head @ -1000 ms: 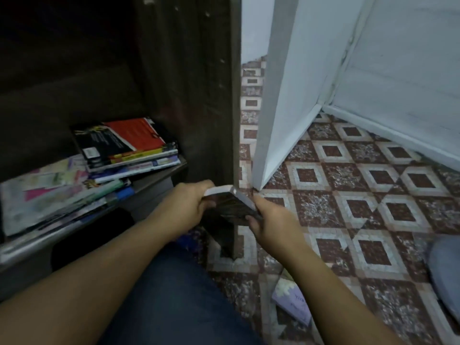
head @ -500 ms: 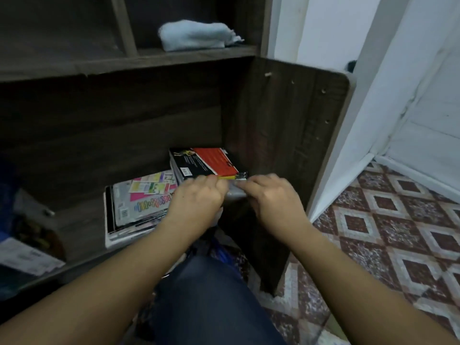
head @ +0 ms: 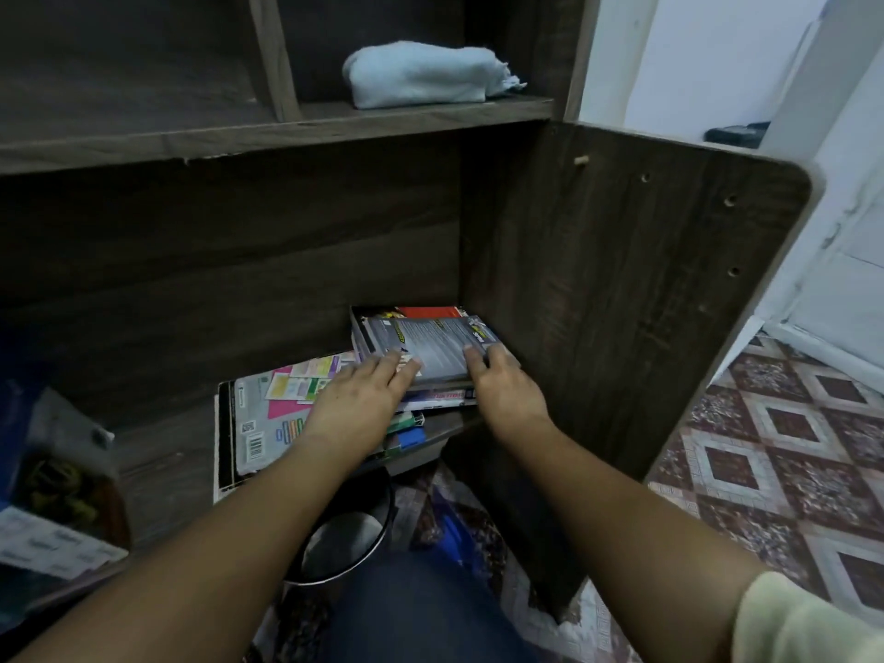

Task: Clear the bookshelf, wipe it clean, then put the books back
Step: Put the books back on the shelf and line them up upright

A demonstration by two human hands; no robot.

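Both my hands are flat on the grey book [head: 430, 344]. It lies on top of the stack [head: 437, 397] in the right-hand corner of the lower shelf [head: 158, 471], close against the side panel [head: 622, 279] of the bookshelf [head: 229, 260]. My left hand [head: 356, 404] has its fingers [head: 397, 365] straight on the cover's near left edge, and my right hand [head: 504, 387] rests its fingers [head: 473, 358] on the near right corner. Neither hand grips anything; they only press down. My worry is the pile itself. The lower books stick out unevenly at the front, right at the shelf's lip, so a lopsided shove from one hand could skew the top book and shear the stack. If that happened, I judge the books would spill towards the floor [head: 789, 447] or into the metal bin [head: 344, 543] standing just below. This compartment also holds a large magazine [head: 268, 413] lying flat to the left, touching the stack. The compartment above holds only a folded pale cloth [head: 425, 76]. I can make out nothing inside the bin.
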